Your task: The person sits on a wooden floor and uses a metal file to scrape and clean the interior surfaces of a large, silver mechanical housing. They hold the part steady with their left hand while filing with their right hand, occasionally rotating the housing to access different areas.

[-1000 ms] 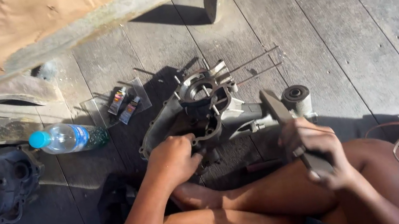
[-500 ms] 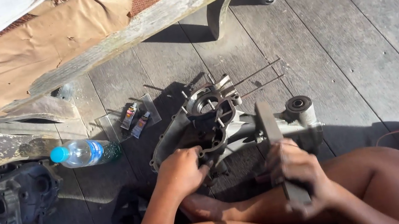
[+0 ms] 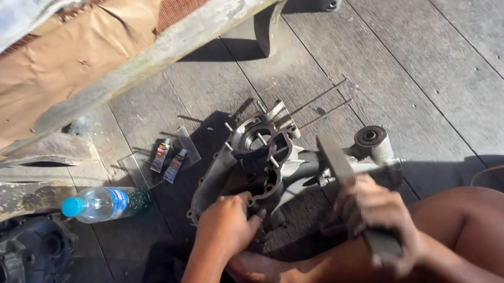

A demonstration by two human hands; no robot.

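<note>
1. Weathered grey plank floor point(image 3: 458, 57), sunlit; the grey cast-metal engine casing point(image 3: 262, 160) lies on it before the crossed legs.
2. Left hand point(image 3: 229, 225) clenches the casing's rim; right hand point(image 3: 376, 216) grasps a flat dark metal file point(image 3: 345, 180).
3. Risk: the file may skid off hard, ribbed metal; thin studs could bend.
</note>
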